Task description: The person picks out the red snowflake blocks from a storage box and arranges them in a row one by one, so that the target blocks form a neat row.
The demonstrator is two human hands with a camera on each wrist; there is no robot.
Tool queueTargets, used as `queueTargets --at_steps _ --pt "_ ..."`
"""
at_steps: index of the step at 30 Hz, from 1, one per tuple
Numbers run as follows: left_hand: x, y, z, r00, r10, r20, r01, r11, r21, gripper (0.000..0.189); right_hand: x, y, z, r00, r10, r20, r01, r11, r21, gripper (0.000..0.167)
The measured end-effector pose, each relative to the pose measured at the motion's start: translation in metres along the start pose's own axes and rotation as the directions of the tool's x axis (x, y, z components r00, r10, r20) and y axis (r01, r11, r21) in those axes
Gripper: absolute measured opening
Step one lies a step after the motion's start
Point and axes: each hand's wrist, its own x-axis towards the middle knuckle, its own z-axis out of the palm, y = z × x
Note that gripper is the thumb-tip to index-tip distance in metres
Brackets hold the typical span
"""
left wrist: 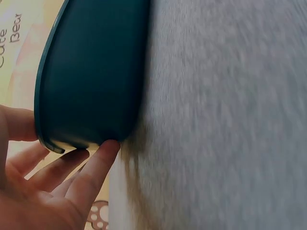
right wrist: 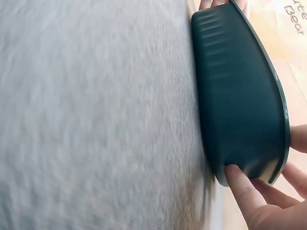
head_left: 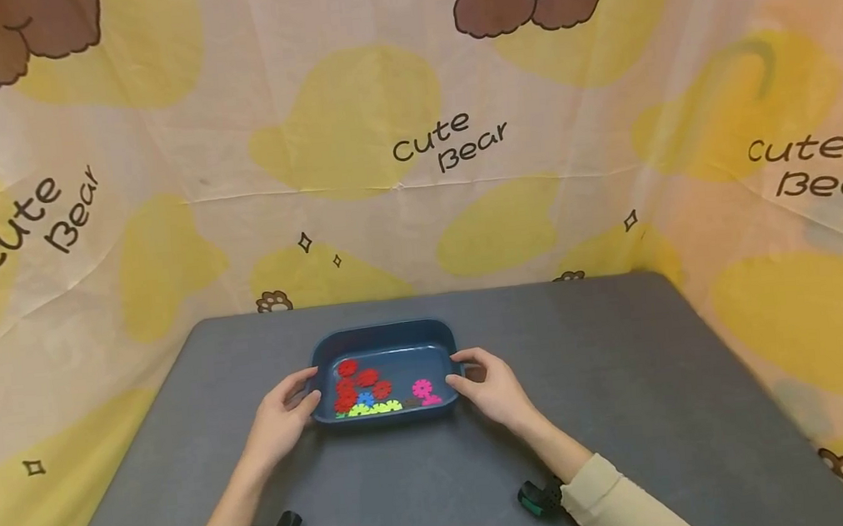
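discs in dish, head view only

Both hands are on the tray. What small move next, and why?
Probably shift the tray slightly, keeping it level: the left hand and right hand grip opposite ends, and small pieces lie spread inside, so tilting could make them slide.

A cloth-walled nook
Printed fabric reading "Cute Bear" hangs behind and beside a grey table; the wider room is hidden.
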Motion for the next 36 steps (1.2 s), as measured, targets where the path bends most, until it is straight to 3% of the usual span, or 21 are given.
queueTargets --at_steps 9,23,29,36 --pt "-0.012 -0.010 -0.015 1.000 -0.018 0.013 0.018 1.000 -0.012 0.049 -0.007 -0.004 0.007 0.998 0.000 0.060 0.002 1.000 -0.020 0.040" --pt "-0.010 -0.006 -0.031 0.999 -0.002 0.049 0.003 1.000 -0.017 0.050 0.000 -0.043 -0.022 0.991 -0.132 0.029 0.134 0.981 -0.143 0.029" --pt "-0.008 -0.009 -0.032 0.998 -0.002 0.055 0.003 1.000 -0.018 0.050 0.006 -0.056 -0.016 0.984 -0.175 0.047 0.180 0.974 -0.141 0.030" --pt "-0.003 -0.014 -0.033 0.998 0.018 0.059 -0.019 1.000 0.014 0.047 0.011 -0.068 0.003 0.983 -0.164 0.085 0.173 0.978 -0.113 0.027"
